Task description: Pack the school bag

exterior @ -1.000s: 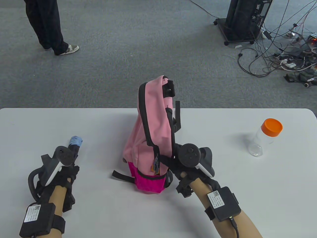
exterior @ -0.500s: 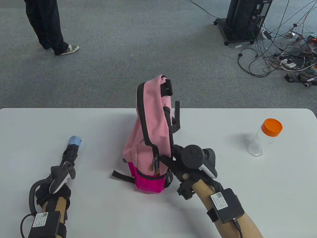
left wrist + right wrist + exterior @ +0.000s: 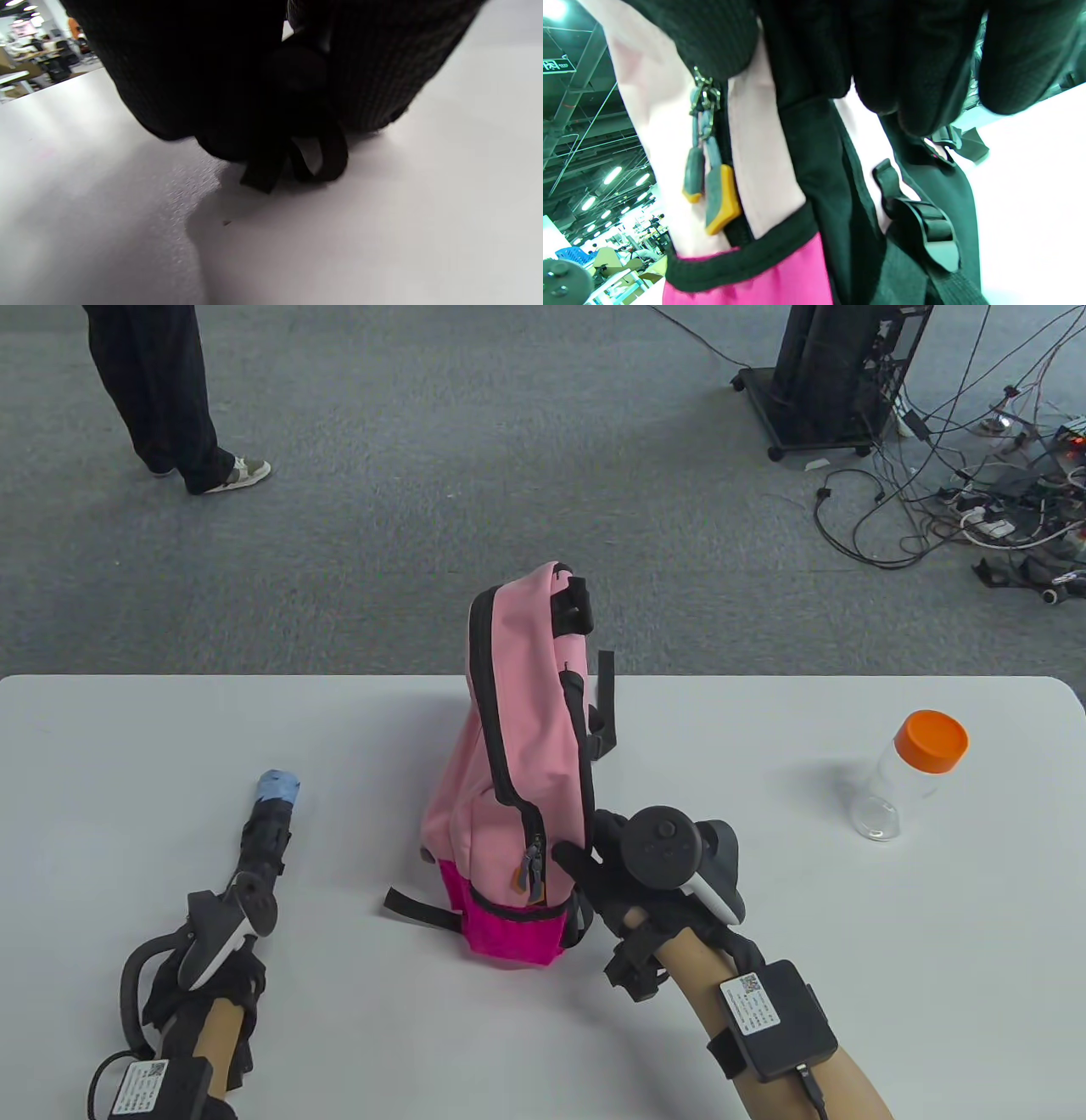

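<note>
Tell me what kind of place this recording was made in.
Probably a lab or workshop set up for recording: a white table on grey carpet, a wheeled equipment rack, and loose cables across the floor.

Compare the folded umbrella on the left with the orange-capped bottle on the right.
The umbrella lies flat on the table; the bottle stands upright. The umbrella is black and opaque with a blue tip; the bottle is clear with an orange cap. The left hand is at the umbrella's near end; nothing touches the bottle. Both remain outside the backpack.
</note>
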Demonstrator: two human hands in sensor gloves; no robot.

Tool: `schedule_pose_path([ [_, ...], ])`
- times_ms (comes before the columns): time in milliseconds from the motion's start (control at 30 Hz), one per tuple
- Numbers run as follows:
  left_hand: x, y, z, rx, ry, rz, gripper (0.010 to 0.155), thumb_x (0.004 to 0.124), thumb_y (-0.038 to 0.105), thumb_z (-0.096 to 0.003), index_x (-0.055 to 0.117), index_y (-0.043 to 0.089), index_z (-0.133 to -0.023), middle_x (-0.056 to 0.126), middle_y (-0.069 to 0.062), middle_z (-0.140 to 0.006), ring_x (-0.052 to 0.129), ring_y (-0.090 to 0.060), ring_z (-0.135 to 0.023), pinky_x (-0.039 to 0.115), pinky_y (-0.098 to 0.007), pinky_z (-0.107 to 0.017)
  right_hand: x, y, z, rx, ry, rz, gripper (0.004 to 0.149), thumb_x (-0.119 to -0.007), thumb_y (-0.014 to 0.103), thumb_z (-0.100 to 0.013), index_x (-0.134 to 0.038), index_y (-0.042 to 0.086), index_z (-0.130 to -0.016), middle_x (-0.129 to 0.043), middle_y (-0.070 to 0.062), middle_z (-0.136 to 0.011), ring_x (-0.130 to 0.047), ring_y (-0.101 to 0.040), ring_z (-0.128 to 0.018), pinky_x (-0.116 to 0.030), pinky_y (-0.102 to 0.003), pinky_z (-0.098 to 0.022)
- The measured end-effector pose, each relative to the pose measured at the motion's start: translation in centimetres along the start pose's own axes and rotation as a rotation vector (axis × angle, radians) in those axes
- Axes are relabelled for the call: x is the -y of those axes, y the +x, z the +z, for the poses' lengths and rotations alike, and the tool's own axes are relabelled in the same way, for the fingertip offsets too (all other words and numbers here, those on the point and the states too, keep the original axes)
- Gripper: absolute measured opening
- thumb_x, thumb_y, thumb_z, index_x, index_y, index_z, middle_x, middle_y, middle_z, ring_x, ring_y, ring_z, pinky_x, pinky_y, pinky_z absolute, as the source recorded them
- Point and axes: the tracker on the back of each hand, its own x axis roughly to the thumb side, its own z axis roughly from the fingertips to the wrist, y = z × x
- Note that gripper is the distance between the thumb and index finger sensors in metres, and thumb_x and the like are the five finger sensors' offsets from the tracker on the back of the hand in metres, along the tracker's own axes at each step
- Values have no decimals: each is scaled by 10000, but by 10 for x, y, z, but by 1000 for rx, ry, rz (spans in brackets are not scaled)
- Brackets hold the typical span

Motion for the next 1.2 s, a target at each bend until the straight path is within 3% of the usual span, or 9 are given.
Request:
schedule_pose_path([
  [133,-25,-2,23,62,68,100,877,984,422,-418,554,213,-1153,969,-175,-929,1139,-336,-670,998,-445,-487,1,0,0,-6,3,19,633,-747,424,-525,-782,-68,-922,-804,-388,-965,-933,-578,-766,-785,-758,-515],
  [267,-71,-4,56,111,211,170,746,967,436,-429,801,43,-1041,1010,-189,-886,1161,-333,-621,1009,-440,-461,2,2,-1,-24,11,13,599,-763,417,-520,-818,-53,-887,-833,-369,-948,-949,-565,-759,-792,-755,-513],
  [433,-134,0,109,157,512,225,669,962,443,-440,845,83,-991,999,-175,-894,1146,-350,-631,999,-452,-474,2,2,1,-46,14,2,587,-767,402,-520,-815,-52,-890,-835,-369,-947,-951,-563,-756,-791,-755,-513],
  [533,-160,8,134,224,676,269,653,952,445,-447,872,69,-975,1031,-181,-868,1162,-358,-594,1016,-448,-448,2,2,2,-54,12,0,581,-767,394,-521,-814,-52,-890,-834,-368,-947,-952,-560,-758,-792,-756,-512],
  [700,-181,25,165,335,839,302,640,925,454,-463,876,68,-971,1039,-176,-870,1152,-365,-608,1009,-475,-460,3,0,5,-57,-10,-17,544,-808,362,-507,-840,-35,-876,-858,-341,-940,-965,-547,-758,-796,-754,-517],
  [800,-192,34,189,483,979,286,613,903,459,-473,883,105,-974,1033,-167,-882,1131,-366,-627,991,-490,-487,2,-2,4,-55,-10,-31,534,-809,360,-507,-848,-32,-867,-867,-337,-933,-972,-541,-752,-796,-755,-514],
  [900,-204,46,214,553,1102,252,590,889,462,-477,888,140,-972,1030,-154,-886,1120,-360,-627,981,-491,-501,1,-3,2,-60,3,-51,534,-803,357,-509,-840,-35,-870,-861,-340,-936,-967,-541,-757,-793,-755,-519],
  [1067,-228,72,246,722,1150,295,584,853,448,-495,866,145,-994,1005,-160,-914,1064,-343,-587,934,-485,-508,1,-3,3,-54,5,-58,533,-797,353,-512,-833,-36,-874,-860,-341,-936,-967,-542,-755,-793,-755,-519],
  [1200,-248,97,262,827,1063,309,590,810,431,-515,830,137,-1026,989,-167,-941,1048,-267,-495,947,-421,-432,1,-6,4,-54,4,-75,532,-796,351,-512,-832,-37,-874,-861,-340,-935,-968,-542,-752,-793,-755,-518],
])
